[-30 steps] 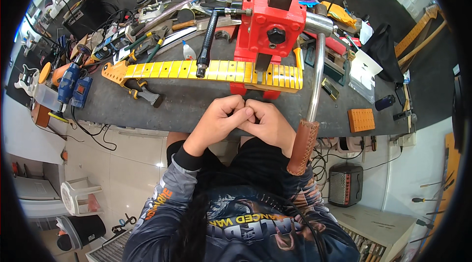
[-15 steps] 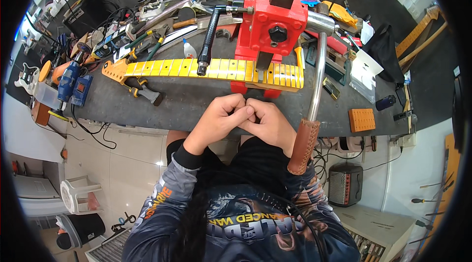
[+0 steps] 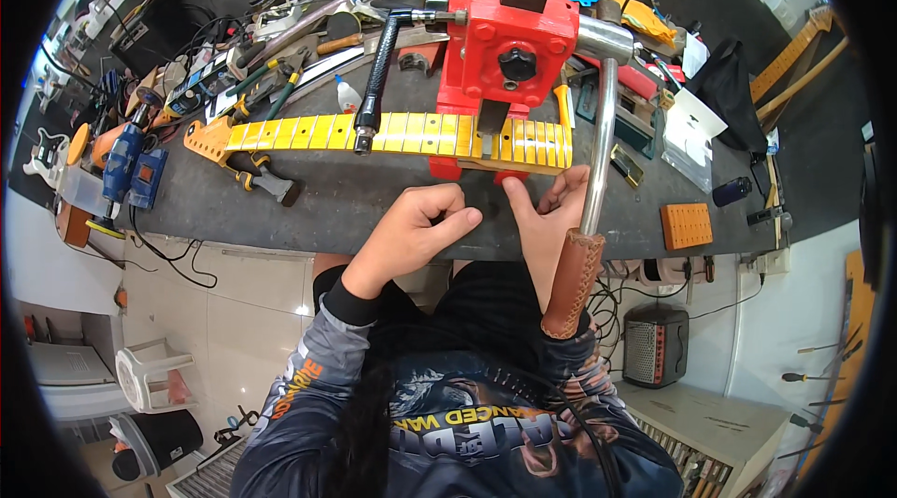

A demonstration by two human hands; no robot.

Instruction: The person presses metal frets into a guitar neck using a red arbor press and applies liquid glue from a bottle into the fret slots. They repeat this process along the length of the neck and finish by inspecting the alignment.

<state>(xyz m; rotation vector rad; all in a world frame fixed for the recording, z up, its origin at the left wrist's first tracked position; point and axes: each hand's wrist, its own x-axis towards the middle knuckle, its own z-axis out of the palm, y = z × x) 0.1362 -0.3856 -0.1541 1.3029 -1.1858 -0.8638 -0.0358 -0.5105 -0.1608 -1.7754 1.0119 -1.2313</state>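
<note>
A guitar neck (image 3: 308,132) with a yellow fretboard lies across a red arbor press (image 3: 519,31), the press's dark ram (image 3: 492,115) coming down onto the frets near its right end. Just in front of the neck, my left hand (image 3: 411,232) hovers over the bench edge with its fingers curled in. Whatever it may hold is hidden. Thumb and fingers apart, my right hand (image 3: 547,222) is close to the neck's right end, partly behind the press's lever (image 3: 598,162) with its brown leather grip (image 3: 572,283). A black-handled crank (image 3: 381,78) hangs from the press's left side, over the neck.
Pliers (image 3: 266,180) with grey-black handles lie under the headstock. A blue grinder (image 3: 121,157) stands at the bench's left. Tools crowd the back, including a small white bottle (image 3: 347,93). An orange block with holes (image 3: 686,227) and a black cylinder (image 3: 732,194) sit to the right.
My hands were together in front of the press and have separated. The right hand has moved right and up toward the neck's end, its fingers opening. My left hand stays curled.
</note>
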